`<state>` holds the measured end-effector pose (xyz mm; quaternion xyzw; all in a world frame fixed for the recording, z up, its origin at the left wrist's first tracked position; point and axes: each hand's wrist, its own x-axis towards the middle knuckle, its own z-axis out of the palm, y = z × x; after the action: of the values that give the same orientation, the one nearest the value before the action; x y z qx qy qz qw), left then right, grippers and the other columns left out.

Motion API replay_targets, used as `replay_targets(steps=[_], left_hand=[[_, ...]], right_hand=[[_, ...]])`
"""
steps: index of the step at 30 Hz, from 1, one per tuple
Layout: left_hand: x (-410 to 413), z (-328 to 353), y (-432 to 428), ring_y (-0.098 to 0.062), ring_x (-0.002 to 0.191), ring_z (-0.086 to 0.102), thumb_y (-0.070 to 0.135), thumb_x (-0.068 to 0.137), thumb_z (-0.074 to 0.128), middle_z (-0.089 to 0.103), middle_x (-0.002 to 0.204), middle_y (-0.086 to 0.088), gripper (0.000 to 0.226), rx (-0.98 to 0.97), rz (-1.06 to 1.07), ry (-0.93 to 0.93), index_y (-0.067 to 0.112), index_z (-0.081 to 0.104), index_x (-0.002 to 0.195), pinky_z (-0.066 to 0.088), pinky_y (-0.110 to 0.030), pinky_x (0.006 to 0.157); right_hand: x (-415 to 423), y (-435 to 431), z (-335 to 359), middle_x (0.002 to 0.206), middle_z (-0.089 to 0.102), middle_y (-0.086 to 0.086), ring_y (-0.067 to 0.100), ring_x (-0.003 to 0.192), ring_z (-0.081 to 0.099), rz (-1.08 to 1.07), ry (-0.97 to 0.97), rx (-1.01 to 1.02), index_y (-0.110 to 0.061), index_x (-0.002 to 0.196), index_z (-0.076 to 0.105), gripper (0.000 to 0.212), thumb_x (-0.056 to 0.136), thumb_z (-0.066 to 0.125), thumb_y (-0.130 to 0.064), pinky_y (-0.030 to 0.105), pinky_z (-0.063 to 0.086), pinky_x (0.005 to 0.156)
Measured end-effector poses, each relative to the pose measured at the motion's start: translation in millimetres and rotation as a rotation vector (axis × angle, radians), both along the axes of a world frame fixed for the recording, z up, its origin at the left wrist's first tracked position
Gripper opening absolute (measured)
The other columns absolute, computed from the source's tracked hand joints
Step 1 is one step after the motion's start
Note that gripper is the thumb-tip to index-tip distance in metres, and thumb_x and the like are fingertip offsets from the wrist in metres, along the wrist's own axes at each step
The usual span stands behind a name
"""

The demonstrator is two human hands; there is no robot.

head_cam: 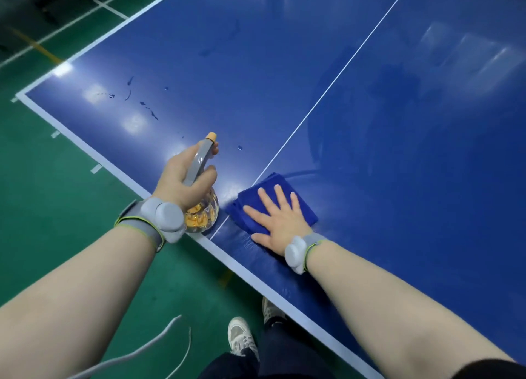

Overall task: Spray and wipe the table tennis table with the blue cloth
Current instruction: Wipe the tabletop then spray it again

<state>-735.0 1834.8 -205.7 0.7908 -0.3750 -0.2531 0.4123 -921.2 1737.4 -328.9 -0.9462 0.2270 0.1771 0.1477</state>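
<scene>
L grip [182, 176] curled round neck of spray bottle [202, 217], nozzle aimed out over counter [398, 156]; bottle base w/ yellow liquid sits at near white edge. R grip [280, 222] spread flat, fingers straight, pressing folded blue cloth [253, 205] on counter, just R of white centre line [327, 91], near edge. Droplets [148, 109] on L half.

The blue table tennis table [398, 122] bears a folded blue cloth [245, 200] and scattered droplets [148, 109].
</scene>
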Motion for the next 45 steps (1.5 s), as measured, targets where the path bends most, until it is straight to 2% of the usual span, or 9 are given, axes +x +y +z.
replay_targets(steps=[7, 9, 12, 15, 22, 27, 30, 37, 45], left_hand=[[1, -7, -28, -0.005, 0.053, 0.057, 0.009, 0.090, 0.057, 0.059, 0.086, 0.006, 0.032, -0.033, 0.044, -0.067, 0.012, 0.057, 0.123, 0.046, -0.013, 0.060], [2, -8, -34, -0.002, 0.063, 0.060, 0.019, 0.087, 0.059, 0.062, 0.100, 0.002, 0.040, -0.054, 0.068, -0.039, 0.011, 0.057, 0.125, 0.048, -0.013, 0.067], [5, -12, -42, -0.025, 0.089, 0.067, 0.029, 0.083, 0.057, 0.063, 0.116, -0.004, 0.046, -0.078, 0.112, -0.004, 0.015, 0.057, 0.127, 0.054, -0.034, 0.083], [7, -13, -51, -0.012, 0.086, 0.067, 0.030, 0.083, 0.057, 0.063, 0.114, -0.004, 0.044, -0.107, 0.152, 0.003, 0.015, 0.058, 0.125, 0.054, -0.027, 0.082], [15, -21, -74, -0.007, 0.094, 0.060, 0.024, 0.089, 0.062, 0.060, 0.118, -0.005, 0.037, -0.172, 0.193, 0.003, 0.014, 0.057, 0.124, 0.047, -0.007, 0.076], [20, -23, -93, -0.010, 0.100, 0.060, 0.025, 0.090, 0.060, 0.061, 0.120, -0.005, 0.036, -0.195, 0.188, -0.004, 0.015, 0.058, 0.124, 0.049, -0.015, 0.083], [22, -24, -102, -0.010, 0.092, 0.061, 0.011, 0.093, 0.057, 0.063, 0.121, -0.003, 0.033, -0.199, 0.270, 0.099, 0.011, 0.058, 0.126, 0.051, -0.013, 0.073], [31, -26, -111, -0.022, 0.078, 0.066, 0.004, 0.090, 0.051, 0.064, 0.117, 0.003, 0.039, -0.179, 0.345, 0.234, 0.021, 0.059, 0.124, 0.056, -0.041, 0.080], [39, -24, -117, -0.022, 0.075, 0.065, -0.002, 0.088, 0.047, 0.064, 0.115, 0.005, 0.042, -0.128, 0.301, 0.244, 0.022, 0.060, 0.121, 0.054, -0.042, 0.075]], right_hand=[[-16, -62, -6, 0.165, -0.005, -0.006, 0.032, 0.150, -0.012, -0.160, -0.040, -0.049, -0.048, 0.152, 0.014, 0.072, 0.090, 0.046, -0.065, 0.055, -0.008, 0.116], [-29, -96, -7, 0.165, -0.006, -0.005, 0.033, 0.150, -0.012, -0.365, -0.022, -0.089, -0.048, 0.152, 0.011, 0.072, 0.090, 0.044, -0.067, 0.056, -0.004, 0.117], [-47, -141, -9, 0.164, -0.009, -0.003, 0.033, 0.149, -0.013, -0.641, 0.021, -0.083, -0.047, 0.153, 0.008, 0.072, 0.091, 0.040, -0.068, 0.056, -0.003, 0.117], [-40, -152, -12, 0.164, -0.012, 0.001, 0.036, 0.148, -0.016, -0.741, 0.041, -0.086, -0.046, 0.153, 0.005, 0.071, 0.093, 0.035, -0.067, 0.059, -0.004, 0.117], [0, -131, -8, 0.164, -0.012, 0.003, 0.039, 0.148, -0.015, -0.440, -0.012, -0.121, -0.043, 0.154, 0.004, 0.070, 0.094, 0.034, -0.065, 0.059, -0.007, 0.115], [29, -105, -8, 0.164, -0.011, -0.001, 0.035, 0.148, -0.017, 0.070, -0.049, -0.068, -0.045, 0.153, 0.008, 0.070, 0.094, 0.038, -0.064, 0.057, -0.011, 0.115], [32, -124, -9, 0.164, -0.008, -0.006, 0.030, 0.149, -0.015, 0.180, -0.061, -0.043, -0.046, 0.153, 0.012, 0.069, 0.093, 0.041, -0.064, 0.054, -0.012, 0.116], [47, -205, -12, 0.165, -0.002, -0.005, 0.029, 0.150, -0.010, -0.155, -0.091, -0.090, -0.047, 0.152, 0.015, 0.070, 0.091, 0.044, -0.065, 0.052, -0.006, 0.118], [58, -246, -17, 0.164, -0.013, 0.002, 0.036, 0.148, -0.017, -0.478, 0.021, -0.129, -0.043, 0.154, 0.003, 0.071, 0.094, 0.031, -0.067, 0.055, -0.007, 0.118]])
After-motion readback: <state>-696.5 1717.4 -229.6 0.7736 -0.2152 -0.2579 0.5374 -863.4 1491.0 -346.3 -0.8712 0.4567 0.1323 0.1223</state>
